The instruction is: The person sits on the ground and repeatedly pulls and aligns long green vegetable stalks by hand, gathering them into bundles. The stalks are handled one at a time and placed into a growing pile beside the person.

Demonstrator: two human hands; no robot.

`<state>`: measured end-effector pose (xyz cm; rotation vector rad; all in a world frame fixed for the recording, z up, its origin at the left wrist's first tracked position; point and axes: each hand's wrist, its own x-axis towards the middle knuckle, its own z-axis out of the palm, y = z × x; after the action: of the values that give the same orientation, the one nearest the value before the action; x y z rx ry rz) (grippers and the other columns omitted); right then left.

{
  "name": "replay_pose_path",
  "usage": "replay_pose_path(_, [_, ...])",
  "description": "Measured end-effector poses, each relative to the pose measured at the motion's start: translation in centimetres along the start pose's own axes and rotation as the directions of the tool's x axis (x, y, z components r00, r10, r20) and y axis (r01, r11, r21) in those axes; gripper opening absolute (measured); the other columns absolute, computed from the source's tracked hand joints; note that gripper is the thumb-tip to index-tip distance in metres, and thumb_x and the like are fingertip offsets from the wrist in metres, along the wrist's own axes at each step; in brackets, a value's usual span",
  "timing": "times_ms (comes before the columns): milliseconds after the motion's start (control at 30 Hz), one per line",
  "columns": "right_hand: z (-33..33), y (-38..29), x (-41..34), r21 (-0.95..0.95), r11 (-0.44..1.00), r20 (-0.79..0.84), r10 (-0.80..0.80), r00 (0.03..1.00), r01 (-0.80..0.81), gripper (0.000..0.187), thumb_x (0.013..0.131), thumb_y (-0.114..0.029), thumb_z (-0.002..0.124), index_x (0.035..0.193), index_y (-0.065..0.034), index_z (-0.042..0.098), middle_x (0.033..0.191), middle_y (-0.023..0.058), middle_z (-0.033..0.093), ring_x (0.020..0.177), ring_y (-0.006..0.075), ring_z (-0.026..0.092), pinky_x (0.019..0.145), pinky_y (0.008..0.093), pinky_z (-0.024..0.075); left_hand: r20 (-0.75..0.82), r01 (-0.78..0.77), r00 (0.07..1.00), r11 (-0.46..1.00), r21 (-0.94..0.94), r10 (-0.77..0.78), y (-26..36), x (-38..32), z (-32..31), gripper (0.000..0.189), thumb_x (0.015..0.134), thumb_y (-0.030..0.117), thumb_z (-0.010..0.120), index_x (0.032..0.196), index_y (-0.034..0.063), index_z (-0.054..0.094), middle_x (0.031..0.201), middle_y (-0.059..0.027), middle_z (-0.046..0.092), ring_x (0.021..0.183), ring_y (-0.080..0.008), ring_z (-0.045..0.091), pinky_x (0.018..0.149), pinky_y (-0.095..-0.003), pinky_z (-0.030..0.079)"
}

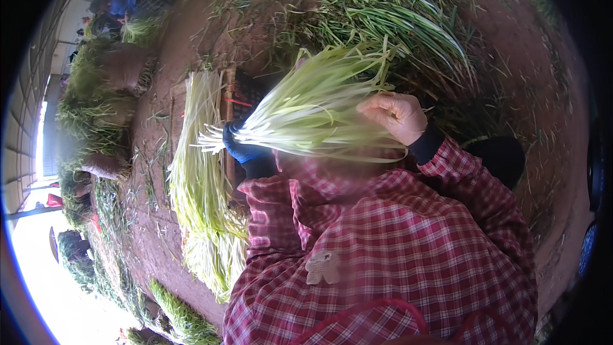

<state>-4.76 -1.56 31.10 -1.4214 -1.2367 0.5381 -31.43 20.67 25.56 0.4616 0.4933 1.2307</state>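
My left hand [239, 143], in a blue glove, is closed around the white stem ends of a bundle of pale yellow-green leaves [311, 105], likely blanched chives. The stems stick out past the glove to the left, and the leaves fan out to the right across my lap. At the leafy side of the bundle is my bare right hand [396, 114], its fingers curled. Whether it pinches a leaf cannot be made out. Left of the gloved hand lies a long pile of similar pale leaves [198, 177], partly over a wooden edge [230, 105].
A heap of loose green leaves [402, 19] lies on the brown ground beyond my hands. Large bundles of greens [96, 110] stand in a row at the left. Farther off, a person in blue [117, 2] is near a crate [153, 2]. Scraps litter the ground.
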Motion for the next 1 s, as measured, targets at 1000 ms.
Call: replay_pose_path(1000, [0.7,-1.1,6.5,-0.588,0.792,0.301,0.025,0.953,0.165,0.009,0.080,-0.019,0.066,0.078,-0.0107,0.066,0.069,0.0022,0.066,0.057,0.0158,0.061,0.055,0.0327,0.0490,0.022,0.034,0.999,0.996,-0.081,-0.032,1.2,-0.5,1.6,0.017,0.079,0.030,0.060,0.072,0.0156,0.055,0.077,-0.0008,0.059,0.081,-0.0207,0.056,0.085,-0.0409,0.043])
